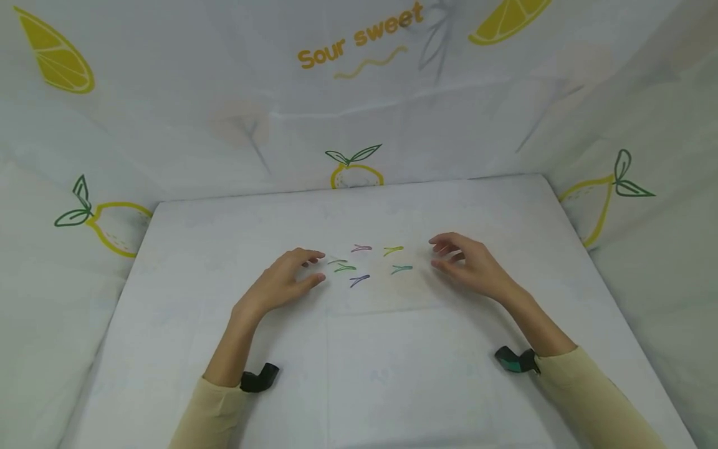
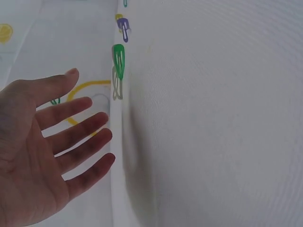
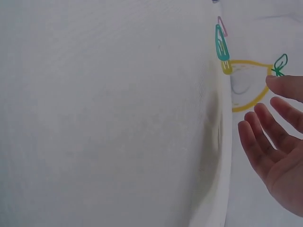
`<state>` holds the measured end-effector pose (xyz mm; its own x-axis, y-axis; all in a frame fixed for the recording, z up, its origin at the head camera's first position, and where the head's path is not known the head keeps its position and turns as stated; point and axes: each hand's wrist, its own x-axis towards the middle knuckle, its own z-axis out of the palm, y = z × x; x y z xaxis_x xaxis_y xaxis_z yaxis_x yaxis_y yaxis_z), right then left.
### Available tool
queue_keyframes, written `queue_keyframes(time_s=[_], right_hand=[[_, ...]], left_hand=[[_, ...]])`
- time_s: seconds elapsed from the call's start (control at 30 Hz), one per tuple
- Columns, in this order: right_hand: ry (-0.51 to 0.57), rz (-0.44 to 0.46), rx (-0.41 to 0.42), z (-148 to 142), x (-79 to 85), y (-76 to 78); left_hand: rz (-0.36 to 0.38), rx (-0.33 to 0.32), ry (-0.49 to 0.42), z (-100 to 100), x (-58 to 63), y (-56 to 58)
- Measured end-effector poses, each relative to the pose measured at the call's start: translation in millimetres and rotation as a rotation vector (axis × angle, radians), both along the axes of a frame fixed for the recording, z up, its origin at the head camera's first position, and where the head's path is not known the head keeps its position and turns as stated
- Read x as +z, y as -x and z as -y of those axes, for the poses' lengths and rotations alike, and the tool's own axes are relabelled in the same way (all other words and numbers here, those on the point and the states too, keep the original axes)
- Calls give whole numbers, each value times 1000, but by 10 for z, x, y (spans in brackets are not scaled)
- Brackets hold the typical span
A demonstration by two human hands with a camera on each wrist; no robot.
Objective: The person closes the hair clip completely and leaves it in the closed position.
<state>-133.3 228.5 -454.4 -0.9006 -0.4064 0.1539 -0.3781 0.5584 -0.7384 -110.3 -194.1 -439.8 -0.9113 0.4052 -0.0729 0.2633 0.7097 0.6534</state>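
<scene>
Several snap hair clips lie spread on the white-covered table between two hands. On the left side are a grey clip point(image 1: 338, 261), a green clip point(image 1: 346, 268) and a purple clip point(image 1: 361, 279). A pink clip point(image 1: 361, 248) and a yellow clip point(image 1: 394, 249) lie farther back, and a teal clip point(image 1: 402, 269) is to the right. My left hand point(image 1: 285, 279) hovers just left of the grey and green clips, fingers spread and holding nothing. To the right of the teal and yellow clips, my right hand point(image 1: 470, 267) is raised with relaxed, slightly bent fingers, its grasp empty.
The table point(image 1: 381, 374) wears a smooth white cover. White cloth point(image 1: 213, 137) printed with lemons and lettering hangs behind it and along both sides. A black wrist device point(image 1: 260, 378) sits at the left cuff, another wrist device point(image 1: 516, 360) at the right.
</scene>
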Motion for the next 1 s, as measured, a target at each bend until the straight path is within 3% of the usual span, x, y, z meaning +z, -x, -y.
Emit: queue_keyframes(time_s=[0.37,0.6,1.0], right_hand=[[40,167,40,55,52,45],[40,224,67,95,65,74],[35,269,98,166,18,107]], left_hand=[[-5,-85,-68,-67,-35,74],[15,-128,-112,-159,-5,91],[16,-172,-134,-285,-63,129]])
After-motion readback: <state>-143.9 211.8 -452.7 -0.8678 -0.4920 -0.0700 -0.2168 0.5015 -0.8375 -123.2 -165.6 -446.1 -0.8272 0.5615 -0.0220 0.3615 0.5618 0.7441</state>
